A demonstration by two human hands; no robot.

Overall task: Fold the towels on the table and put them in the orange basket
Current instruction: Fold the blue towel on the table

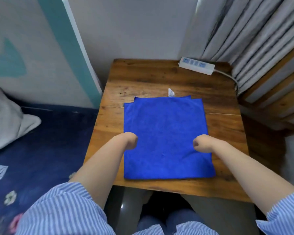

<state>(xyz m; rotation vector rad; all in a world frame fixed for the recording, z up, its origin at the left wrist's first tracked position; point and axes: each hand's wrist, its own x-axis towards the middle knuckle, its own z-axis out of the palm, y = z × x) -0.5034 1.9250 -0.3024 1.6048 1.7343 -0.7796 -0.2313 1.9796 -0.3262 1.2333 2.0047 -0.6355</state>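
Note:
A blue towel (pixel 166 133) lies flat on the wooden table (pixel 143 78), folded over, with its layers offset at the far edge and a white label sticking out there. My left hand (pixel 130 140) is at the towel's left edge, about halfway along, with fingers curled down onto the cloth. My right hand (pixel 202 143) is at the right edge in the same pose, thumb toward the middle. Both hands hold the towel's side edges, and the fingertips are hidden under the hands. No orange basket is in view.
A white power strip (pixel 196 65) with its cable lies at the table's far right corner. A bed with a dark blue floral cover (pixel 41 141) and a white pillow (pixel 7 119) adjoins the table's left side. Curtains (pixel 253 39) and a wooden frame stand to the right.

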